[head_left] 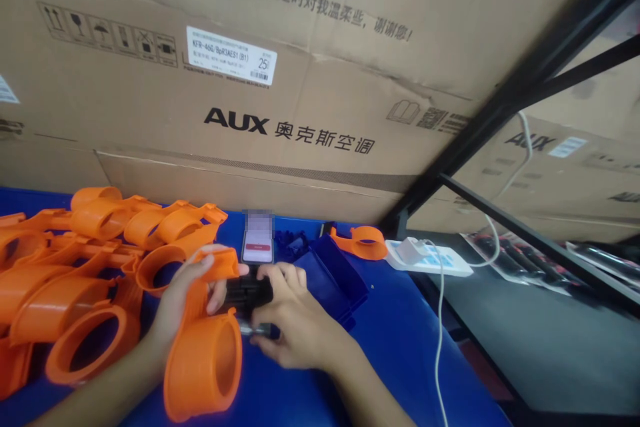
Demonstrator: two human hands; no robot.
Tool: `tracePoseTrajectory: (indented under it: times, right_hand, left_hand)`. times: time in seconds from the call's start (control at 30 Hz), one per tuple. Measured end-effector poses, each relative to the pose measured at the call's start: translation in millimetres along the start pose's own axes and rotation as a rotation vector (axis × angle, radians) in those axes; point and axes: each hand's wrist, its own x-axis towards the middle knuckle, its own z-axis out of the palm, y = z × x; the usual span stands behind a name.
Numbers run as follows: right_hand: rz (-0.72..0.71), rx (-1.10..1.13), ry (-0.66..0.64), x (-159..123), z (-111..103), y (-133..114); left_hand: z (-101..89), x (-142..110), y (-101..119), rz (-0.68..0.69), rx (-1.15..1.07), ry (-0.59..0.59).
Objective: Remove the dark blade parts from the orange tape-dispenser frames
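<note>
An orange plastic tape dispenser [203,360] with a wide ring is gripped near its narrow end by my left hand [187,283], its ring hanging toward me. My right hand [293,320] is just right of it, with fingers curled around dark items over the blue surface. Black pieces [249,292] lie between the two hands. A small metallic, dark-ended object [257,329] shows under my right fingers; its kind is unclear. To my left, several more orange dispensers [60,300] lie heaped.
A phone [259,248], small blue parts [291,243] and a blue bin [330,280] are beyond my hands. Another orange dispenser [361,242] lies near a white power strip [430,258] with a cable [440,347]. Cardboard boxes [300,93] and a black metal frame [465,133] bound the blue tabletop [395,347].
</note>
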Motion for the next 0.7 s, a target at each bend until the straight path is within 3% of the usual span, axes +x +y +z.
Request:
tracePoseTrajectory:
  times: [0.23, 0.37, 0.47, 0.57, 0.7]
  right_hand:
    - [-0.026, 0.005, 0.091, 3.1, 8.9, -4.6]
    - [-0.051, 0.239, 0.242, -0.6, -3.3, -8.1]
    - [-0.123, 0.496, 0.241, -1.1, -10.7, -11.7]
    - [-0.150, 0.590, 0.241, 0.6, -5.0, -14.9]
    - [-0.105, 0.658, 0.335, 0.1, 9.2, -17.6]
  left_hand:
    - [2.6, -1.0, -3.9, 0.015, 0.031, 0.049]
    - [10.2, -2.7, -3.6, 0.051, 0.010, 0.123]
    - [14.9, -3.4, -2.6, 0.070, -0.056, 0.210]
    - [17.7, -3.2, -2.9, 0.109, -0.086, 0.252]
    - [19.5, -2.7, -7.1, 0.152, -0.014, 0.243]
